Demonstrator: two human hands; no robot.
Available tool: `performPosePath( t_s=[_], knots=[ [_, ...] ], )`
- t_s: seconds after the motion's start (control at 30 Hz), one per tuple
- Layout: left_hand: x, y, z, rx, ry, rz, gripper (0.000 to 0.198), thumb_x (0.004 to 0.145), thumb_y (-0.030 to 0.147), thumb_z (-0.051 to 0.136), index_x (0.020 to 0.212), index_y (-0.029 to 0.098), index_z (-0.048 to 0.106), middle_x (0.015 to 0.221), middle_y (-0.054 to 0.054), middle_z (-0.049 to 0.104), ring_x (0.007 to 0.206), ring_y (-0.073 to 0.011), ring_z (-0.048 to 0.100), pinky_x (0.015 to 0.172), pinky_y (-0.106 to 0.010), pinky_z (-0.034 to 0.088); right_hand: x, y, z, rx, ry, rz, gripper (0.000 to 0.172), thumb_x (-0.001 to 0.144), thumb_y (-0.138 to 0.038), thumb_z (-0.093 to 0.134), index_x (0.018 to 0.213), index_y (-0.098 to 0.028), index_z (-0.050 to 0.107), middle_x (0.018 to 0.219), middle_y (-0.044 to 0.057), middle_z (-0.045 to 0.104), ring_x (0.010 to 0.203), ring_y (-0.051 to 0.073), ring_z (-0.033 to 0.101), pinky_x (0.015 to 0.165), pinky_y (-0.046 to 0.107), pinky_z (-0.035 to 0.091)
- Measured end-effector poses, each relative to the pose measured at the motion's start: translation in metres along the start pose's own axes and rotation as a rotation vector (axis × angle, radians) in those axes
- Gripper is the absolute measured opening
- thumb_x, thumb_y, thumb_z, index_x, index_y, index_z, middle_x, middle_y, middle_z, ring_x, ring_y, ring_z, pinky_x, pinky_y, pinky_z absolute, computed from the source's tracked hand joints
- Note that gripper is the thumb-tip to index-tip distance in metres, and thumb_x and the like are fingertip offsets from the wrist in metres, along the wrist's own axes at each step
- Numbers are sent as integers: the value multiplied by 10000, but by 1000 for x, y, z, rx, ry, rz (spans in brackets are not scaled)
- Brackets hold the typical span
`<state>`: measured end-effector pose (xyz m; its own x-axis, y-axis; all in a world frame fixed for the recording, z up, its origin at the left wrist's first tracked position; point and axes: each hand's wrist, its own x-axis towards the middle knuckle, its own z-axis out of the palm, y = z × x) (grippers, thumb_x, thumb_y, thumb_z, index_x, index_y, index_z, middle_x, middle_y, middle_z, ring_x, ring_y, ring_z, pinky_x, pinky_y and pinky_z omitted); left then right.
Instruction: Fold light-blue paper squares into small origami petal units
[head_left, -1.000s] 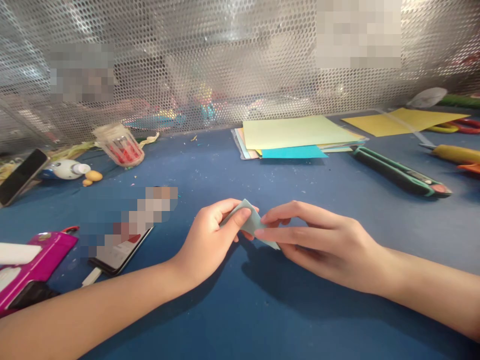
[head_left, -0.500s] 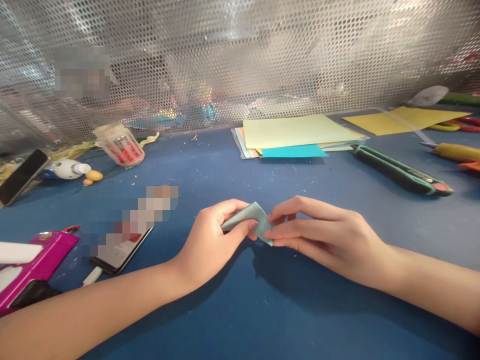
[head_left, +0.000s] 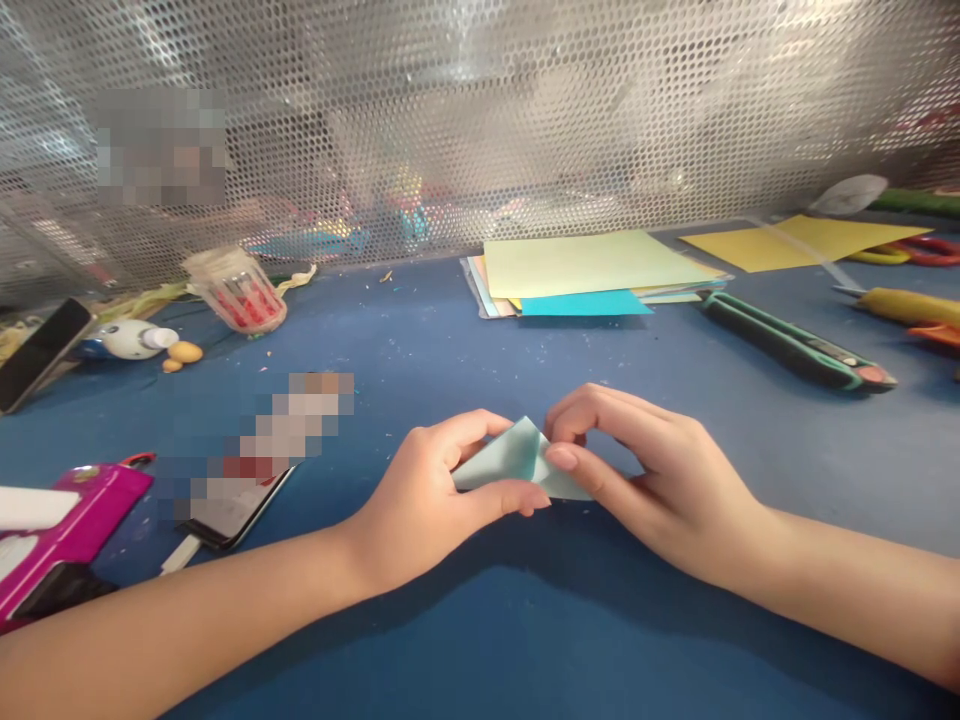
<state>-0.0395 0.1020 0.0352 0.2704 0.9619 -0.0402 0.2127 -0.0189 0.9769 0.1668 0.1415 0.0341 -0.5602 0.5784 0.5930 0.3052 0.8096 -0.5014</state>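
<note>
A small folded piece of pale blue paper sits low over the blue table in the middle of the view, shaped like a little tent. My left hand pinches its left side, thumb under the front edge and fingers behind. On the other side my right hand grips the paper with thumb and curled fingers at the peak. Both hands rest close to the tabletop.
A stack of coloured paper sheets lies at the back centre, a yellow sheet farther right. A green utility knife and scissors lie at the right. A phone, a pink case, a glue bottle and a jar are at the left. A perforated metal screen closes the back.
Both hands have turned and lowered the paper toward the table. The fold now stands as a wider triangle, and the right fingers have curled in over its peak.
</note>
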Motion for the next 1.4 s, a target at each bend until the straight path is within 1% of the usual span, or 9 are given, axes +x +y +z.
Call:
performPosePath(
  t_s=[0.17,0.3,0.53,0.7,0.93,1.03,1.13,1.23,1.4],
  knots=[
    [1,1,0,-102,5,-5,133,851,277,776,922,227,676,733,56,736,712,-114,661,669,-206,469,1,2,-1,57,-21,51,113,925,-262,687,865,-218,602,761,-21,682,655,114,625,619,206,504],
    [2,1,0,-59,9,-14,127,841,248,782,879,216,665,713,55,732,700,-108,651,654,-198,464,0,2,0,148,-39,198,174,927,-325,691,803,-223,626,742,-27,689,645,115,619,598,209,486],
    [1,1,1,23,36,15,115,886,297,724,870,207,655,727,35,751,703,-123,683,644,-207,480,-1,-5,4,467,-61,479,228,870,-383,766,763,-225,641,787,-15,715,734,138,651,669,227,509],
    [-1,1,2,84,41,43,88,876,259,718,861,207,649,729,38,760,706,-122,697,653,-199,496,0,-9,6,573,-96,597,246,872,-376,766,744,-227,618,748,-15,713,732,148,657,675,239,506],
    [-2,-1,2,113,16,65,69,883,229,693,842,210,642,714,50,749,676,-105,693,625,-176,496,-1,-9,8,622,15,570,301,810,-223,830,856,-264,535,690,-100,654,661,85,631,599,167,466],
    [0,-2,1,118,3,78,53,885,229,692,875,215,642,717,53,749,673,-102,692,627,-172,499,-1,-9,7,594,-15,561,223,832,-230,811,912,-266,606,697,-91,676,665,75,641,609,150,475],
    [0,-3,1,119,-5,87,58,892,237,684,907,221,630,726,49,752,682,-107,701,642,-177,508,-1,-8,6,581,-89,529,88,910,-302,730,971,-263,679,750,-54,724,704,91,665,649,167,506],
    [-1,-5,1,118,-50,92,101,889,246,685,928,224,594,731,39,758,686,-120,716,660,-191,522,-2,-7,4,511,-83,455,43,929,-297,705,915,-257,701,767,-48,737,712,89,663,636,162,493],
    [-4,-6,1,177,-100,147,148,900,252,669,934,228,526,743,17,760,658,-123,695,633,-200,496,-3,-10,4,292,-40,313,137,934,-230,687,805,-242,641,646,-81,660,554,55,557,487,164,387]
  ],
)
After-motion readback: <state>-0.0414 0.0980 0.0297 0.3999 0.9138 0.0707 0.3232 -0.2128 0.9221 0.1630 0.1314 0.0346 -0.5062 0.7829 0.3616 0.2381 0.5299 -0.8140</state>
